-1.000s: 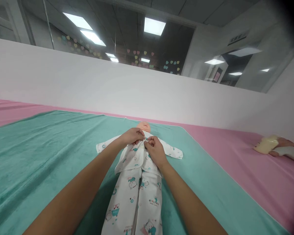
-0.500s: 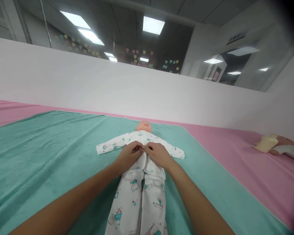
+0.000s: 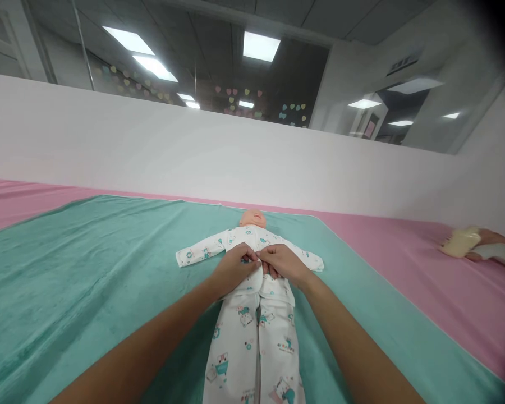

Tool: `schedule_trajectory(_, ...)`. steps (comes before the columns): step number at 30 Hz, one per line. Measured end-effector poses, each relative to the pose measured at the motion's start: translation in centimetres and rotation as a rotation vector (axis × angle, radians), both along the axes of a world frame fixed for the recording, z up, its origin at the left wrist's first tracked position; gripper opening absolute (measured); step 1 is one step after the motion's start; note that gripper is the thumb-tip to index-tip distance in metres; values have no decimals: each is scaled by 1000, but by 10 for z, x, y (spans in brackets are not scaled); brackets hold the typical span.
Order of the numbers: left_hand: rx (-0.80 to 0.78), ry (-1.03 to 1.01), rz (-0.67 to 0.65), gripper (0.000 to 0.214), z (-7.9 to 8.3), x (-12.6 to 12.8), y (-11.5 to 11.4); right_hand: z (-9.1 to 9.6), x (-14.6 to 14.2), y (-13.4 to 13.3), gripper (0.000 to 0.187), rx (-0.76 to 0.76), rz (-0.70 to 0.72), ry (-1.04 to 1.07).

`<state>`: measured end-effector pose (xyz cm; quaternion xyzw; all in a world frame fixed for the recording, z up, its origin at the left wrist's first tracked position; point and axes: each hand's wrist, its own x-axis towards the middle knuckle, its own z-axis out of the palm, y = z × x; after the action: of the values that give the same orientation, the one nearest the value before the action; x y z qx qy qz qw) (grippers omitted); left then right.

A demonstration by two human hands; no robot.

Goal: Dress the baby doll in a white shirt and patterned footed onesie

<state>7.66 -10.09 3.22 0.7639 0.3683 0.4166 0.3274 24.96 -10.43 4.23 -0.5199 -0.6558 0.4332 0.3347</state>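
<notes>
A baby doll (image 3: pixel 253 217) lies on its back, its head toward the wall and its sleeves spread wide. It wears a white printed jacket (image 3: pixel 210 248) and matching printed trousers (image 3: pixel 258 348). Over the front seam of the jacket, my left hand (image 3: pixel 238 268) is closed with its fingertips pinching the cloth edge. Close against it, my right hand (image 3: pixel 284 262) also pinches the jacket front, thumb and forefinger together and the other fingers curled below. Whatever fastener lies between the fingertips is too small and hidden to make out.
A teal blanket (image 3: pixel 88 280) covers a pink sheet (image 3: pixel 382 241). At the far right lies another doll-like item with a cream-coloured part (image 3: pixel 460 242). A white wall (image 3: pixel 151 151) rises behind, topped by a window with heart stickers.
The view has shifted slightly, so doll and hands appear a little further right. My right hand's lower fingers have spread down somewhat; both hands stay at the jacket's front seam.
</notes>
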Motion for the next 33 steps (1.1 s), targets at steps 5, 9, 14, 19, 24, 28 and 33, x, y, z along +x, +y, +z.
schedule_trajectory(5,-84,-93,-43,14,-1,-1,1,-6,3,4,33,-29,19,217)
schedule_trajectory(9,-100,-92,-15,16,0,1,-1,-9,6,8,33,-45,0,373)
schedule_trajectory(14,-220,-109,-35,20,3,3,-5,-3,2,3,32,-26,39,322)
schedule_trajectory(19,-299,-154,-40,21,8,2,-5,2,-1,-3,34,-15,40,270)
schedule_trajectory(24,-330,-183,-64,21,11,0,-5,1,1,-2,33,5,56,254)
schedule_trajectory(28,-304,-202,-58,20,10,1,-6,3,5,-4,29,-18,111,242)
schedule_trajectory(33,-324,-192,-45,19,10,1,-5,9,7,-8,30,-37,167,180)
